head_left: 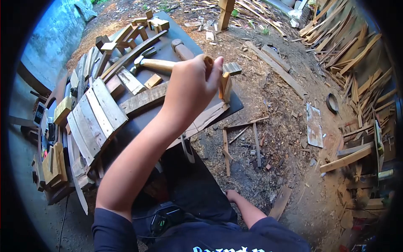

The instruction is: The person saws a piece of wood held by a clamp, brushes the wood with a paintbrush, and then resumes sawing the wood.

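My left hand (193, 77) is raised over the dark workbench, its fingers closed round the wooden handle of a hammer (157, 64). The hammer's metal head points left, and a round brown handle end shows by my thumb. Just right of the hand, an orange-brown wooden piece (224, 86) stands at the bench's edge. Below the hand lies a long weathered board (145, 100), with a small wood block (153, 81) beside it. My right hand (231, 195) hangs low beside my dark trousers; its fingers are too small and hidden to read.
A slatted panel of grey boards (96, 119) lies on the workbench (235, 105). Wood blocks (159, 25) and a brown-handled tool (182, 49) are at its far end. Scraps and a loose frame (226, 151) lie on the ground; planks (348, 46) pile up at right.
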Demonstrator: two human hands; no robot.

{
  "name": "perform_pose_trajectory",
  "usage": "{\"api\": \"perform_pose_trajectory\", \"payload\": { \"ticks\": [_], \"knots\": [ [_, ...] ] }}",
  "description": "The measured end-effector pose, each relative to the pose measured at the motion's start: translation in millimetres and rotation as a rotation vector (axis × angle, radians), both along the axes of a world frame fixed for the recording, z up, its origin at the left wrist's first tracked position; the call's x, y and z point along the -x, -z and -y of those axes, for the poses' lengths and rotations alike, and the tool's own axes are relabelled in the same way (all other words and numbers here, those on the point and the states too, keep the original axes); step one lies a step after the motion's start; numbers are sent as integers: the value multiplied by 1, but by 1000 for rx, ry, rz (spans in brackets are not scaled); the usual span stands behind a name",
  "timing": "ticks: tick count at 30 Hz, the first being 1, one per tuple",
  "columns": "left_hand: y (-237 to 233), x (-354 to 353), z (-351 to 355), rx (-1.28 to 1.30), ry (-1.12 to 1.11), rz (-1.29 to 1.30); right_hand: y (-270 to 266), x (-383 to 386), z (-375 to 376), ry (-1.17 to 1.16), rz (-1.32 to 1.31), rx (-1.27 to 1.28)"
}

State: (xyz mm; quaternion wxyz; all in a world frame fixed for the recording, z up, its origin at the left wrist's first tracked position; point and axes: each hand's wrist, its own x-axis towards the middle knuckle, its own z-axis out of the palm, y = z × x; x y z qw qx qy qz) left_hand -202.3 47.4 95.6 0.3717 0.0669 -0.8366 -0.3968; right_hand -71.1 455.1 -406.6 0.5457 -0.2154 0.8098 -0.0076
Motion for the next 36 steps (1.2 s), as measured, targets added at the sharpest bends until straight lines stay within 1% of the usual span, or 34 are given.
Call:
{"api": "perform_pose_trajectory", "payload": {
  "ticks": [1, 2, 3, 4, 5, 6, 7, 8, 10, 11, 12, 13, 14, 15, 16, 18, 20, 21, 23, 24, 27, 30, 31, 33, 34, 36],
  "knots": [
    [-2, -4, -6, 34, 1, 47, 2, -3, -3, -9, -9, 5],
    [5, -3, -12, -21, 9, 50, 4, 3, 1, -45, -23, 20],
    [2, -5, -22, -102, 53, 102, 41, 1, -9, -100, -1, 50],
    [17, 4, -29, -162, 94, 31, 66, -2, -16, -63, 10, 94],
    [19, 6, -38, -144, 99, 45, 87, -5, -26, -16, 24, 134],
    [20, 7, -46, -166, 170, 106, 102, -6, -35, 43, 38, 170],
    [26, 7, -48, -104, 182, 55, 89, -5, -28, 107, 52, 231],
    [33, 8, -52, -45, 204, 10, 75, -2, -25, 147, 58, 181],
    [4, -18, -36, 6, 172, 116, -4, 7, 6, 228, 66, 82],
    [-7, -36, -25, -14, 120, 126, -7, 10, 10, 166, 64, 79],
    [-16, -55, -9, -27, 66, 136, -12, 12, 13, 160, 43, 74],
    [-23, -77, 4, -102, 16, 127, -14, 12, 14, 154, 23, 72],
    [-21, -97, 17, -204, -53, 59, -16, 10, 13, 149, 6, 71],
    [-23, -118, 27, -248, -181, 67, 7, 8, 4, 98, 22, 60],
    [-21, -137, 38, -202, -283, 68, 30, 4, -5, 45, 38, 49],
    [-14, -164, 49, -147, -459, 113, 25, 0, -3, -25, 33, 10],
    [-3, -181, 55, -11, -562, 220, 30, 2, -6, -105, 77, -55],
    [1, -181, 55, -31, -572, 198, 30, 5, -3, -137, 114, -83],
    [7, -173, 59, -72, -596, 147, 30, 8, 5, -128, 94, -55],
    [15, -157, 58, -114, -548, 24, 29, 10, 10, -124, 79, -38],
    [29, -117, 50, -183, -427, 56, 22, 14, 22, 35, 49, 80],
    [26, -74, 31, -204, -331, 46, 10, 14, 28, 111, 35, 105],
    [26, -62, 29, -181, -327, 78, 14, 13, 24, 128, 34, 118],
    [23, -39, 18, -195, -272, 62, 24, 6, 14, 154, 32, 144],
    [24, -29, 15, -194, -266, 79, 36, 3, 6, 112, 50, 137],
    [30, -6, 8, -177, -238, -28, 71, -2, -18, 2, 92, 120]
  ]
}}
